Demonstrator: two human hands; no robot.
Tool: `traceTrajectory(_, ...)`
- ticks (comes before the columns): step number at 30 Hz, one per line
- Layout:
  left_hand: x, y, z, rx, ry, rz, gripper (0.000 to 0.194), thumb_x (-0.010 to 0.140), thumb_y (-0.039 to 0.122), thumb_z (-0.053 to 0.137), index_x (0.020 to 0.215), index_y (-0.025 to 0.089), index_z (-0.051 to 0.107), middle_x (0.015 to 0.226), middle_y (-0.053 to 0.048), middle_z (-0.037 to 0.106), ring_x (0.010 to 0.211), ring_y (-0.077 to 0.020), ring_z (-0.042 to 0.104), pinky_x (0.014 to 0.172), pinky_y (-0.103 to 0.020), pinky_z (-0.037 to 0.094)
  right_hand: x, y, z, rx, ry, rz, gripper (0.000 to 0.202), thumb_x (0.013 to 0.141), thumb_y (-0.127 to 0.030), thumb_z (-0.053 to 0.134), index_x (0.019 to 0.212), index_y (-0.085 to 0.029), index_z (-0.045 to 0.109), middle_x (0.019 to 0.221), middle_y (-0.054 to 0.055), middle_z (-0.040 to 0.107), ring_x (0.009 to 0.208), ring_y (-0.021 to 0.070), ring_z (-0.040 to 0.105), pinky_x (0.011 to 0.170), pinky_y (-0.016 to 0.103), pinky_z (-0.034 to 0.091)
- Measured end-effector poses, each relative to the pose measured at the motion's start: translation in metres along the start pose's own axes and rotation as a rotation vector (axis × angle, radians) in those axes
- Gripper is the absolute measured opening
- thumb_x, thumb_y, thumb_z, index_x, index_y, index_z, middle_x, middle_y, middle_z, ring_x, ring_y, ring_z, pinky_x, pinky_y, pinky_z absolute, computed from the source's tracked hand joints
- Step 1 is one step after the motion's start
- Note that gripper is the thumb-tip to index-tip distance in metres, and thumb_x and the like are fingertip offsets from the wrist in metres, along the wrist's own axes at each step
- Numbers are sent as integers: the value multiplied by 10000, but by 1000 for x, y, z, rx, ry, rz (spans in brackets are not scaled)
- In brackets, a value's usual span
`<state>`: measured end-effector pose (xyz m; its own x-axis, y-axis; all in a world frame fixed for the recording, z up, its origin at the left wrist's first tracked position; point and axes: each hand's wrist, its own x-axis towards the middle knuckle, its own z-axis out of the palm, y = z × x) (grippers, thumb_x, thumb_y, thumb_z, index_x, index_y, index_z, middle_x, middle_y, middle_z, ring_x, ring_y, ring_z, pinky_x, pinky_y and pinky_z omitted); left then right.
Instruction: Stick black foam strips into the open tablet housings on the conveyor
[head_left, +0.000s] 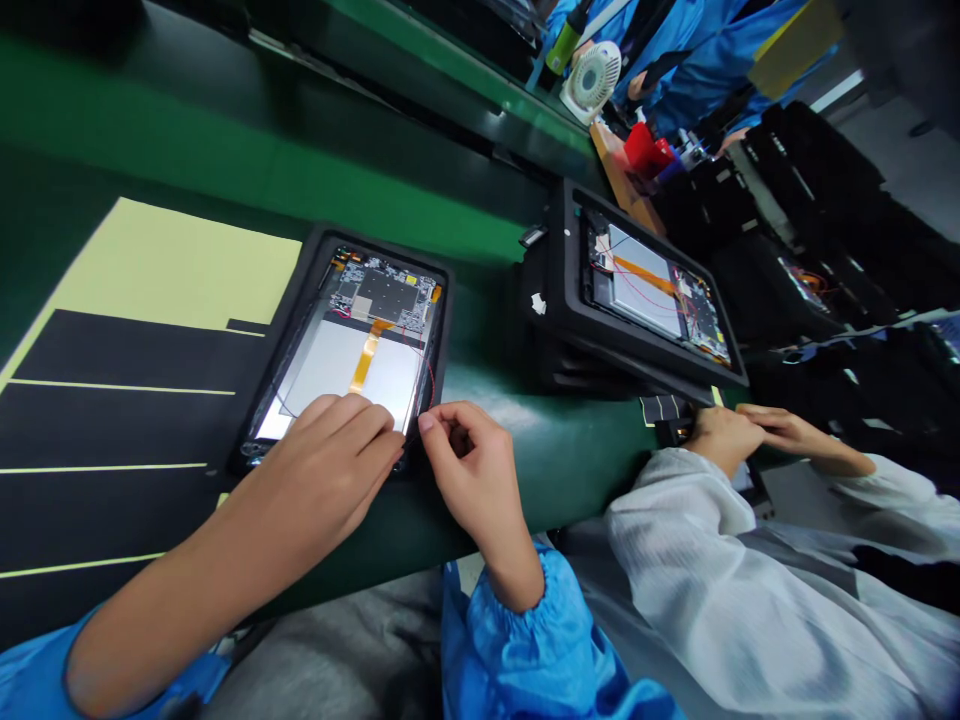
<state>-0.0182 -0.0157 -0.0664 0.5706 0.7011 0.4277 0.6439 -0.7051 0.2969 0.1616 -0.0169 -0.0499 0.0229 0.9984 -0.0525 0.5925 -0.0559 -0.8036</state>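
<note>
Head camera view, nearest first: the left hand [322, 470] reaches over the near end of the open device [322, 360], its fingers bunched and almost closed. Beside it, the right hand [476, 480] has thumb and forefinger nearly together at the tray's near right corner. Whether either fingertip grip has hold of a thin part, I cannot tell. My reading is fine two-handed work at that edge, calling for a light touch and fingertips kept off the thin red wire [433, 385].

The device lies in a black tray [444, 340], under the left fingers and just left of the right fingertips. Farther along it are the orange ribbon [365, 360] and the circuit board [386, 295]. Left of the tray lies a yellow sheet [187, 240] with black strips. To the right, a co-worker's hand [724, 437] is near the tray stack [577, 320]; a white fan [592, 80] stands beyond.
</note>
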Motion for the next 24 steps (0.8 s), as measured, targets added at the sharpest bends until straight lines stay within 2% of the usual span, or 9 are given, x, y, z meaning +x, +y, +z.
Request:
traceTrajectory(4,-1,-2,1,-24,7,25,351,1042,91,356,886,122,669,871,-86,586,836,-252,531,754,-398,378,5,-1,1,13,-8,3,132,905,-315,668,841,-209,714,690,-20,595,628,132,521,573,246,387)
traceTrajectory(9,-6,-8,0,-84,2,-14,287,1068,168,410,922,138,654,911,-77,593,860,-246,526,765,-387,378,8,1,-1,30,-36,-2,132,907,-281,655,808,-202,691,685,-23,593,625,128,510,570,242,364)
traceTrajectory(16,-4,-10,-3,-67,-7,18,304,1078,174,399,910,136,649,906,-80,587,871,-250,524,773,-390,375,10,-1,-5,-68,-46,-79,101,910,-218,670,814,-193,683,698,-35,554,642,119,495,606,249,337)
traceTrajectory(20,-1,-7,-4,-31,-9,64,307,1077,170,402,914,118,657,890,-83,581,858,-253,520,761,-397,366,11,1,-9,-72,-98,-129,96,923,-192,657,829,-193,672,718,-38,537,658,116,497,623,247,346)
traceTrajectory(24,1,-8,-5,-70,-34,50,292,1069,151,398,943,114,659,917,-85,581,883,-251,519,773,-393,369,10,3,-16,13,-160,-146,106,932,-177,636,828,-193,654,738,-35,543,688,115,518,644,235,377)
